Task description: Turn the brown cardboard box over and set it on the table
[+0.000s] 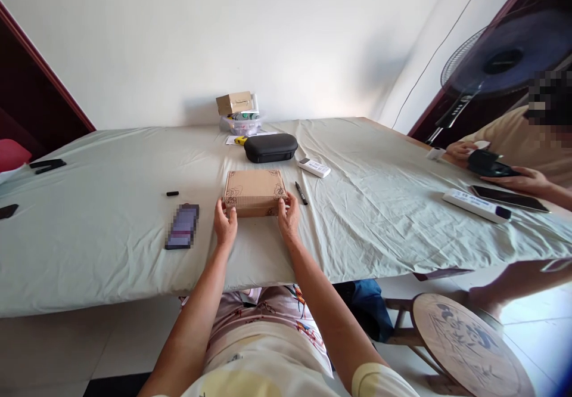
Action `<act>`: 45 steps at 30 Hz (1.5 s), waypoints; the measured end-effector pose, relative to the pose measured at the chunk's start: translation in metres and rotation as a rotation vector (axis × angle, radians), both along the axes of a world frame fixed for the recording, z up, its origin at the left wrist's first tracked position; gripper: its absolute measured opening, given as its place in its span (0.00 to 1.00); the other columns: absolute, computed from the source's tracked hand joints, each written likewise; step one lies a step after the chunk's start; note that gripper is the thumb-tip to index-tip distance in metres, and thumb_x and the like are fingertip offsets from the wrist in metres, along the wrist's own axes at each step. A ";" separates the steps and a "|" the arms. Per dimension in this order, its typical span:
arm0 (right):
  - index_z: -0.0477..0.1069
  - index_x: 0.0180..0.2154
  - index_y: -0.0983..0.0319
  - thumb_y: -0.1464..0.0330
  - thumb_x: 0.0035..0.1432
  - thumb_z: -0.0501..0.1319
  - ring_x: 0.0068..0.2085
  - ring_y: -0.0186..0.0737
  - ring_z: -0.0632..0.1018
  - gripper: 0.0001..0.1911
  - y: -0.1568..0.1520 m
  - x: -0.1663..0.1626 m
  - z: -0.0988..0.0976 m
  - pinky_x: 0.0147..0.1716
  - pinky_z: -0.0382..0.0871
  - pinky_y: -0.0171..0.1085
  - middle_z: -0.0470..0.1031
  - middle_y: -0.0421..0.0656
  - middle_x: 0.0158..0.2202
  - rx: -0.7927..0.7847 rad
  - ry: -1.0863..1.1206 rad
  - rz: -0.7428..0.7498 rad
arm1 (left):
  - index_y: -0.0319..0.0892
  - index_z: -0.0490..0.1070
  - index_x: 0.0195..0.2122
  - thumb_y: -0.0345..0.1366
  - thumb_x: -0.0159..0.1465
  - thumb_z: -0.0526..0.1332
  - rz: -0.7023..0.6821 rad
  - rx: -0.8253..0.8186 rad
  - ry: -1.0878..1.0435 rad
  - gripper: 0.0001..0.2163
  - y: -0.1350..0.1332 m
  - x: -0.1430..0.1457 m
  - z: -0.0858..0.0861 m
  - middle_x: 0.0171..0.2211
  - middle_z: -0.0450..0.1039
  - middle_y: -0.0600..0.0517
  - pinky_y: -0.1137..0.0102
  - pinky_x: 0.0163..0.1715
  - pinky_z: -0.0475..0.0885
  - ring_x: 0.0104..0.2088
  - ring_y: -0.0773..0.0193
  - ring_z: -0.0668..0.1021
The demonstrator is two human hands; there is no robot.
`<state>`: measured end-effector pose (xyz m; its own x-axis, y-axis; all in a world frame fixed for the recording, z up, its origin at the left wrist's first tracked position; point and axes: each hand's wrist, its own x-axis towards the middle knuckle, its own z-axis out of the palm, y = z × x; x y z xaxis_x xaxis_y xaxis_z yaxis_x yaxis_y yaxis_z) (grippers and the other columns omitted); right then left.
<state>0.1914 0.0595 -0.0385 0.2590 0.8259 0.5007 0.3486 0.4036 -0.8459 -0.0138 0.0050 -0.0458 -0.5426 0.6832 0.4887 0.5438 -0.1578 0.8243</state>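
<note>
A brown cardboard box [254, 185] with dark drawings at its corners sits closed on the cloth-covered table in front of me. My left hand [226, 223] grips its near left corner, thumb on the front face. At the near right corner my right hand [288, 215] holds it the same way. Just right of the box lies a black marker [301, 193] without its cap. The black cap [172, 194] lies apart, to the left. A phone [182, 226] with a lit, blurred screen rests left of my left hand.
Behind the box are a black zip case [270, 148], a white pack [314, 167], a yellow tool [240, 140] and a plastic tub [241, 125]. Another person [509, 140] handles a dark object at right, near a long white pack [477, 205]. A round stool [469, 343] stands below.
</note>
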 end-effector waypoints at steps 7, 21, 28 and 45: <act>0.70 0.52 0.58 0.56 0.62 0.60 0.44 0.46 0.78 0.20 0.011 0.003 -0.012 0.46 0.77 0.47 0.78 0.48 0.46 -0.049 -0.055 0.017 | 0.42 0.72 0.47 0.40 0.67 0.59 0.032 -0.121 0.069 0.11 0.007 -0.006 -0.008 0.48 0.79 0.37 0.54 0.52 0.77 0.50 0.46 0.82; 0.64 0.61 0.58 0.66 0.57 0.59 0.47 0.51 0.79 0.29 0.011 -0.001 -0.019 0.51 0.76 0.53 0.78 0.50 0.49 -0.106 -0.164 0.053 | 0.41 0.72 0.50 0.41 0.67 0.60 -0.017 -0.103 -0.001 0.14 0.010 -0.010 -0.015 0.49 0.79 0.38 0.58 0.48 0.79 0.48 0.50 0.82; 0.64 0.59 0.58 0.67 0.57 0.58 0.45 0.50 0.79 0.27 0.013 -0.001 -0.020 0.49 0.77 0.51 0.78 0.50 0.49 -0.121 -0.153 0.046 | 0.44 0.72 0.50 0.33 0.61 0.64 -0.019 -0.098 -0.027 0.15 0.012 -0.008 -0.014 0.48 0.80 0.42 0.60 0.48 0.80 0.45 0.53 0.83; 0.65 0.59 0.59 0.70 0.58 0.57 0.48 0.50 0.79 0.27 0.012 -0.001 -0.017 0.52 0.77 0.52 0.78 0.50 0.50 -0.144 -0.155 0.049 | 0.43 0.72 0.48 0.29 0.63 0.61 -0.011 -0.093 -0.040 0.13 0.012 -0.009 -0.016 0.46 0.80 0.43 0.60 0.48 0.80 0.44 0.54 0.84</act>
<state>0.1903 0.0716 -0.0555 0.1454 0.9018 0.4070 0.4619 0.3019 -0.8340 -0.0228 0.0167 -0.0613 -0.5521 0.7308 0.4013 0.5091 -0.0857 0.8564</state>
